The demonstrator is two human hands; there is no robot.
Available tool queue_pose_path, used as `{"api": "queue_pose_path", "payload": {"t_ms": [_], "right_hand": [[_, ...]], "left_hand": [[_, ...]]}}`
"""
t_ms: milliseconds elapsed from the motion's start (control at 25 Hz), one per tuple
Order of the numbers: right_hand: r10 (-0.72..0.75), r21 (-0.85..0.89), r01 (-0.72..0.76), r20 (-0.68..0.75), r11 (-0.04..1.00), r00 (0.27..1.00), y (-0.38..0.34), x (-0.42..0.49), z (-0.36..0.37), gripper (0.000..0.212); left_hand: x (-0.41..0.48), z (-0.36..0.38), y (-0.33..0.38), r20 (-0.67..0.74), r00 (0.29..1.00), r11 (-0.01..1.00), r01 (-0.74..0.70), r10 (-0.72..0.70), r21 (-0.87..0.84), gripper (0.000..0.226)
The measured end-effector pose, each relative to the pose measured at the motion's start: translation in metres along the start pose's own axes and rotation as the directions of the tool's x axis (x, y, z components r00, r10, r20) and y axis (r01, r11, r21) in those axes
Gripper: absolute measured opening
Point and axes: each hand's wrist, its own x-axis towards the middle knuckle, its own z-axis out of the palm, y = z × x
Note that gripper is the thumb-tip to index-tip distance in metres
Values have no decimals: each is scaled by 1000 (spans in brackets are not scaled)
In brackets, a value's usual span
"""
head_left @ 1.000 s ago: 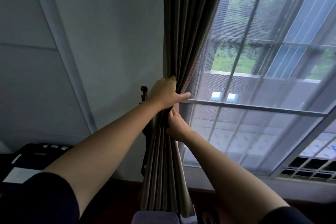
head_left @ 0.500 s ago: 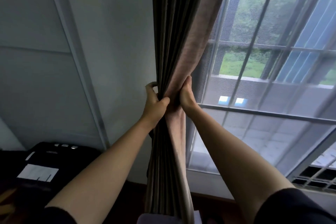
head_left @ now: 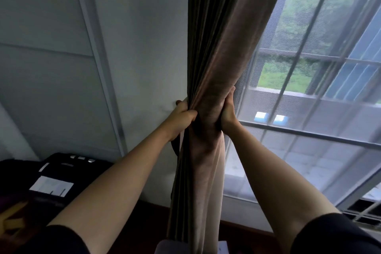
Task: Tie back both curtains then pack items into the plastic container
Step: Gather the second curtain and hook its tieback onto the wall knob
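Evidently the curtain-tying step is in hand. Beside the window (head_left: 309, 134) at 3 o'clock, the brown curtain (head_left: 218, 47) is gathered into one column from 12 to 6 o'clock. It is clasped at centre by the left hand (head_left: 181, 116) from 9 o'clock and the right hand (head_left: 227, 112) from 3 o'clock, fingers (head_left: 189, 114) curled tight round the bunch. Next, a tie-back must be wrapped round it; a dark strip (head_left: 175, 148) under the left hand may be one.

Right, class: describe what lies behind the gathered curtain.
Left of the curtain, white wall shows; right of it, a mesh-screened window. Whatever sits directly behind the bunched folds is hidden.
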Motion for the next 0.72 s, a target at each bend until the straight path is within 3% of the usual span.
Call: {"api": "queue_pose_path", "payload": {"t_ms": [160, 280, 400, 560, 720], "right_hand": [[10, -23, -10, -24, 1000, 1000, -4, -6, -3, 57], [-2, -59, 1, -19, 998, 1000, -9, -14, 3, 46], [-23, -143, 13, -64, 990, 998, 12, -19, 1, 51], [67, -292, -108, -147, 950, 987, 69, -29, 7, 70], [191, -360, -250, -193, 899, 963, 97, -38, 11, 65]], "left_hand": [[-5, 3, 8, -71, 992, 962, -87, 109, 259, 45], [3, 4, 14, -96, 988, 836, -47, 118, 547, 43], [10, 10, 24, -111, 994, 693, 64, 23, 718, 44], [14, 15, 34, -113, 992, 642, 117, -47, 758, 45], [12, 9, 35, -27, 997, 704, 71, -74, 707, 55]]}}
